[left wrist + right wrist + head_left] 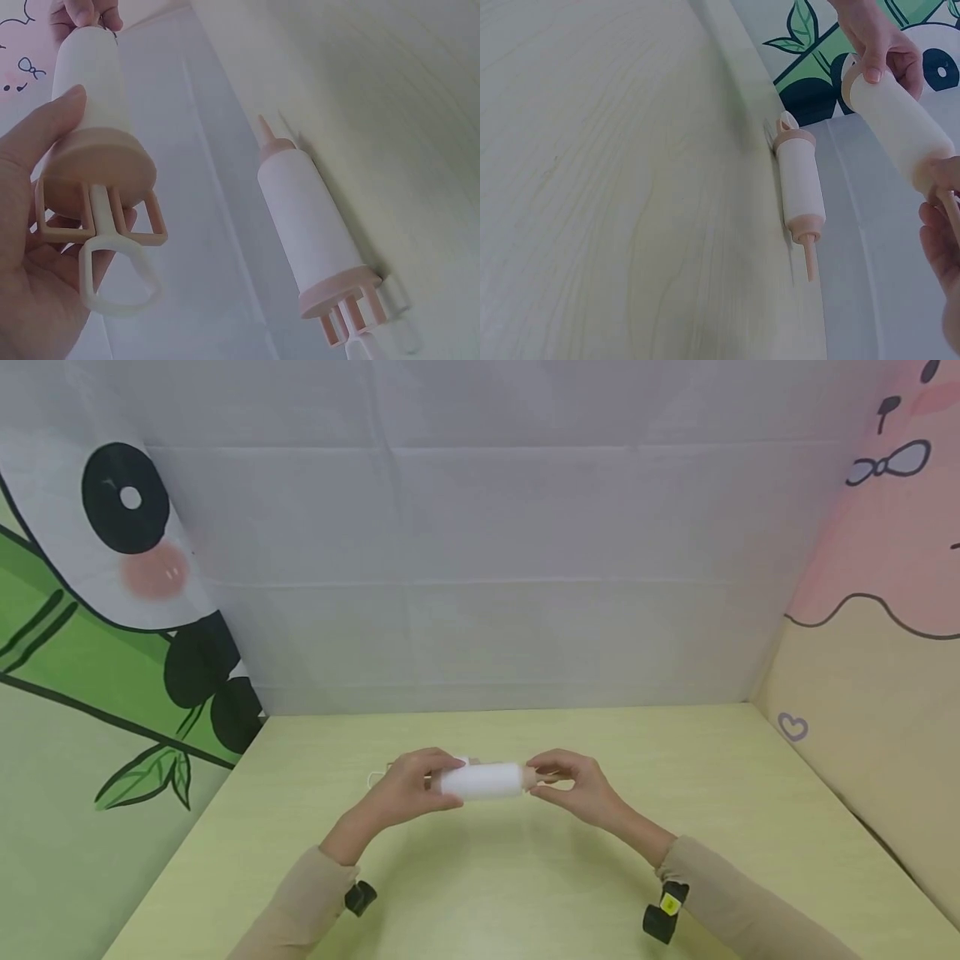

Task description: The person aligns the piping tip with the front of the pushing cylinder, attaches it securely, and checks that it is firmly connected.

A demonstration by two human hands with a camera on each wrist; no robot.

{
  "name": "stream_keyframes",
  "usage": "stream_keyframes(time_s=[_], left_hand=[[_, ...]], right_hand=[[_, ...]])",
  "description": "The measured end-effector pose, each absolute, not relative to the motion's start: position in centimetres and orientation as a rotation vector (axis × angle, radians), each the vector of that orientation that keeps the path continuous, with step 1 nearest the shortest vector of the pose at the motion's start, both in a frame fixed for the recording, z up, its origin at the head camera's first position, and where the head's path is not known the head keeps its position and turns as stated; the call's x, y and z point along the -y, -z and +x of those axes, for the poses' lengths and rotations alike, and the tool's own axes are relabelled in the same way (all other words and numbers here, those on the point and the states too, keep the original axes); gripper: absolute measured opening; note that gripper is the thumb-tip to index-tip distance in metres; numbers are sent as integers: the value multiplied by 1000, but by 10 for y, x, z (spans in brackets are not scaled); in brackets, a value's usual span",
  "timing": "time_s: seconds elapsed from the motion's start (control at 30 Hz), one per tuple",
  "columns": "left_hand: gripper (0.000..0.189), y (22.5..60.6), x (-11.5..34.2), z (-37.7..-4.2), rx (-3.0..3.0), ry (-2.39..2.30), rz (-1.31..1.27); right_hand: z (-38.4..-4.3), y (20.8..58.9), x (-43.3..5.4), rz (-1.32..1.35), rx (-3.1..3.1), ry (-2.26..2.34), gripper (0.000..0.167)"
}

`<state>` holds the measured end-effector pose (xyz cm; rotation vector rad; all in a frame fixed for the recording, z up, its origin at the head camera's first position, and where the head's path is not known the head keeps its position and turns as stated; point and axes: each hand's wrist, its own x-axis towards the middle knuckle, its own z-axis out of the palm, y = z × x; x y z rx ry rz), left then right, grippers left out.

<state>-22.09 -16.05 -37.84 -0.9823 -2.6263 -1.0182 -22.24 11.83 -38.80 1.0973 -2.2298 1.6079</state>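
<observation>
A white icing syringe (483, 782) with peach end caps is held level in both hands over the table. My left hand (412, 785) grips its barrel near the wide cap, thumb on the white side. From that cap (101, 165) stick out two peach finger loops and a white plunger ring (120, 292). My right hand (581, 785) pinches the peach nozzle end, its fingers partly covering it. Lying on the table, a second syringe of the same kind (801, 180) shows its thin peach nozzle; in the head view it is mostly hidden behind the held one.
The pale wood-grain table (480, 893) runs back to a grey-white cloth wall (480, 643). Printed side panels stand on both sides, a green cartoon one (97, 718) at left and a pink and cream one (862, 693) at right. Black wrist cameras sit on both sleeves.
</observation>
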Motion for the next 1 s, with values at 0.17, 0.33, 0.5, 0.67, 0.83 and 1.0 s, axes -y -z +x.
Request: stream_keyframes(time_s=[0.17, 0.33, 0.5, 0.67, 0.83, 1.0], left_hand=[[40, 378, 160, -221, 2625, 1069, -981], [39, 377, 159, -221, 2617, 1080, -990], [40, 378, 158, -221, 2587, 997, -1003], [41, 378, 157, -220, 2555, 892, -1002], [40, 379, 156, -219, 2513, 876, -1013], [40, 380, 155, -218, 2489, 874, -1019]], right_hand=[[-223, 388, -119, 1097, 2211, -1598, 27], [-229, 395, -120, 1073, 2206, -1620, 28], [-241, 409, -124, 1086, 2215, -1624, 28], [-244, 410, -126, 1074, 2256, -1663, 28], [-241, 405, -126, 1030, 2307, -1702, 28], [-231, 393, -125, 1039, 2311, -1669, 26]])
